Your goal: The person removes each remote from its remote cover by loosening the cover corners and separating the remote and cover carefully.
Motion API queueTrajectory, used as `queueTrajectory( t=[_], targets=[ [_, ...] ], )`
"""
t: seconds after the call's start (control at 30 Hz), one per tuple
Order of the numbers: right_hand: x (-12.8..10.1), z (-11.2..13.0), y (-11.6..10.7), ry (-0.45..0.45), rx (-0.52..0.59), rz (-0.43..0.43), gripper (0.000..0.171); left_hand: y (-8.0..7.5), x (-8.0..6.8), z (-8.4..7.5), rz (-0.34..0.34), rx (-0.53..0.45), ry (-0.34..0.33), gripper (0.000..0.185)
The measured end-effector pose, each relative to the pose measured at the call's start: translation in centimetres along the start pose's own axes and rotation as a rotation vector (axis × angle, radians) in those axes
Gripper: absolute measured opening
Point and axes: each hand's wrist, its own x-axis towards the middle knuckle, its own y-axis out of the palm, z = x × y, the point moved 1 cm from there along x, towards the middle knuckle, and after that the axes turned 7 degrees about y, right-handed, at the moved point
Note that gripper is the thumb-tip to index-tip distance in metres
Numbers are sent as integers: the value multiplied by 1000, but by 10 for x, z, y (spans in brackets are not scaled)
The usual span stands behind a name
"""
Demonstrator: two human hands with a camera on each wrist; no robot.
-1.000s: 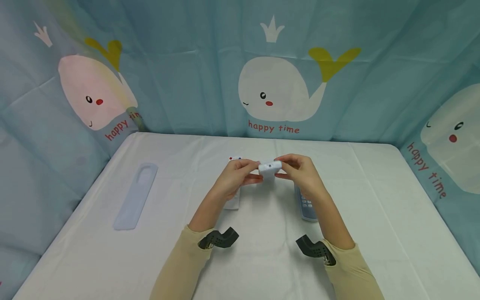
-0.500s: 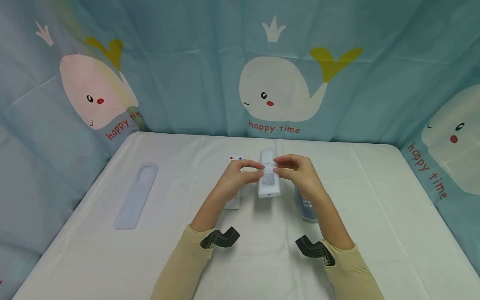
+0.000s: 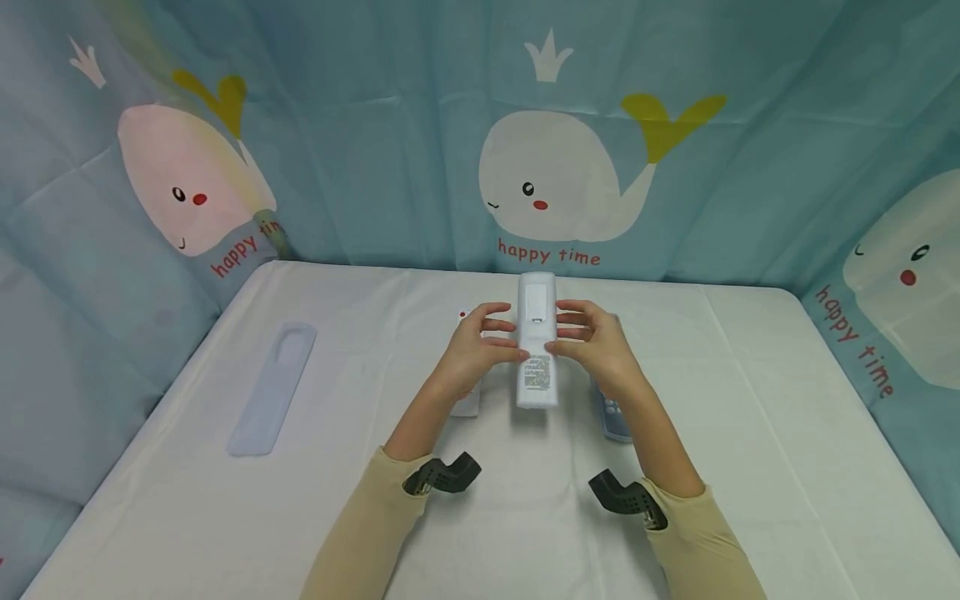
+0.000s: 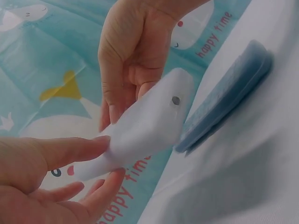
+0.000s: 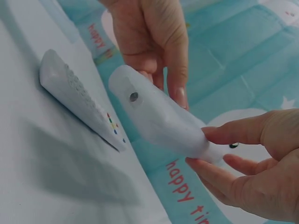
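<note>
Both hands, left [image 3: 480, 350] and right [image 3: 592, 346], pinching the white remote [image 3: 537, 350] by its sides, back face up, above the surface [image 3: 750, 433]. Looks already sleeved in clear silicone. Left: bare white remote [image 5: 79, 100], blue remote [image 4: 229, 93], spare sleeve [image 3: 272, 390] lying flat.

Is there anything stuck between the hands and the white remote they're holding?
No, nothing visible. The left hand and right hand touch the white remote directly with bare fingers, one on each side, above the table.
</note>
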Motion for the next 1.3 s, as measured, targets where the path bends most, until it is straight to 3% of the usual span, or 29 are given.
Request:
queueTrajectory(
  t=[0.17,0.33,0.7,0.93,1.3],
  targets=[
    [1,0,0,30,14,3,73,0,1,0,23,28,24,78],
    [1,0,-1,25,31,8,67,0,2,0,35,50,36,72],
    [1,-1,0,1,35,15,55,2,2,-1,-11,98,65,47],
    [0,0,1,-29,59,32,48,4,-1,-5,-48,117,99,40],
    [-7,8,4,-54,9,0,48,6,-7,-12,-116,181,241,38]
  ],
)
